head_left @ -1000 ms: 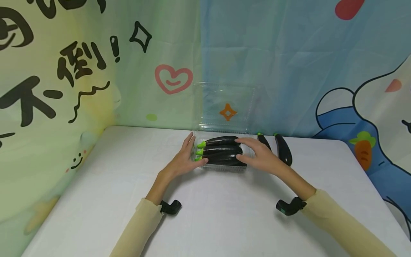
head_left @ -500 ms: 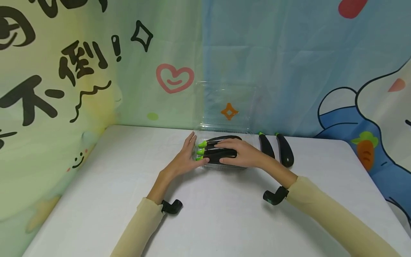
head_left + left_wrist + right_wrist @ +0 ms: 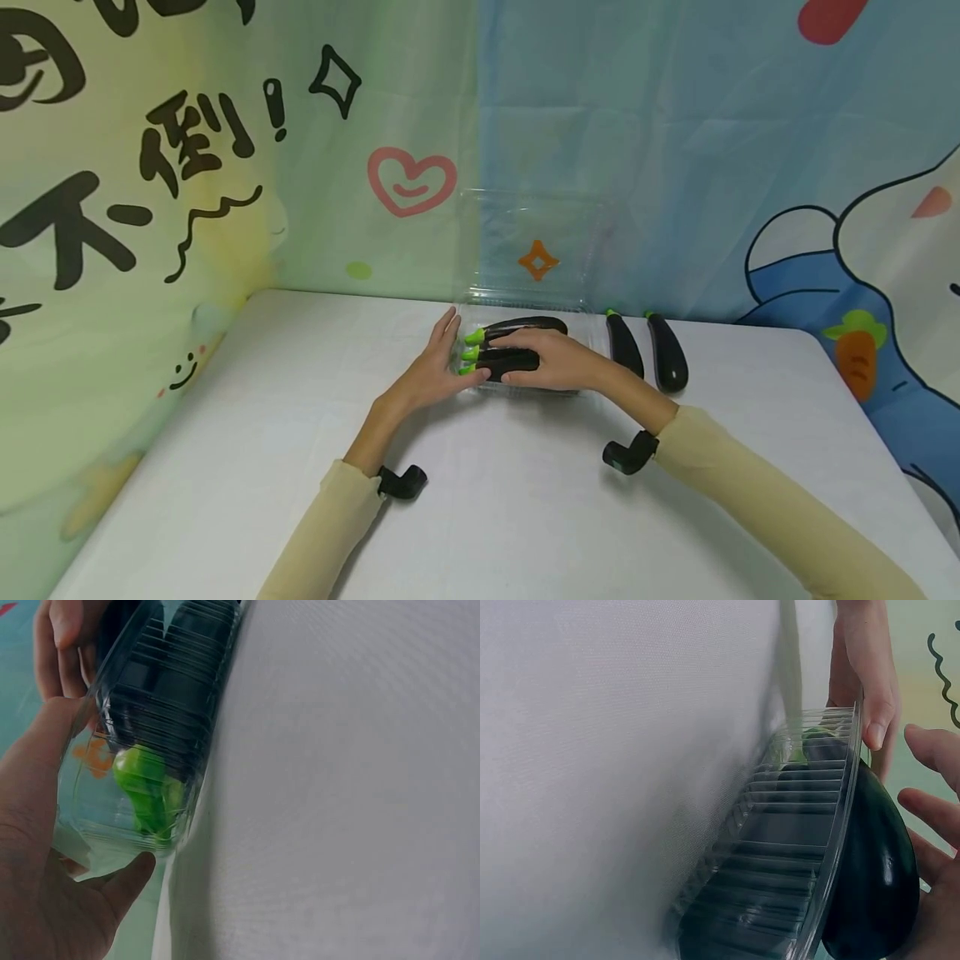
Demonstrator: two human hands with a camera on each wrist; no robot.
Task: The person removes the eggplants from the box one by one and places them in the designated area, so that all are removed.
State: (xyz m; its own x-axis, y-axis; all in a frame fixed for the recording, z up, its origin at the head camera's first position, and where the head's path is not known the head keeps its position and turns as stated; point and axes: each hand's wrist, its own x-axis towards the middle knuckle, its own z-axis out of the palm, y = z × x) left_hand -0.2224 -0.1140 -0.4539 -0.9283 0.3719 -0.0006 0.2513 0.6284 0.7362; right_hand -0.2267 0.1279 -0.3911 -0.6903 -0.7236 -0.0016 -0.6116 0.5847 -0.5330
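Observation:
A clear plastic clamshell box (image 3: 525, 302) stands near the table's back edge. Inside lie several dark eggplants, side by side: the back eggplant (image 3: 525, 326) and others with green stem ends pointing left. My left hand (image 3: 435, 369) holds the box's left end, thumb at the near corner and fingers along the side. My right hand (image 3: 562, 358) lies over the right part of the eggplants, thumb toward the near rim, fingers spread and nearly straight. In the right wrist view a glossy eggplant (image 3: 877, 877) bulges above the box rim beside those fingers.
The transparent lid (image 3: 540, 217) stands up at the back against the printed curtain (image 3: 660, 125). Two loose eggplants, a nearer one (image 3: 624, 343) and a farther one (image 3: 667, 354), lie right of the box on the white table (image 3: 487, 517).
My right hand has moved left from the eggplants' right ends to farther over them, uncovering the nearer loose eggplant. My left hand keeps its place on the box.

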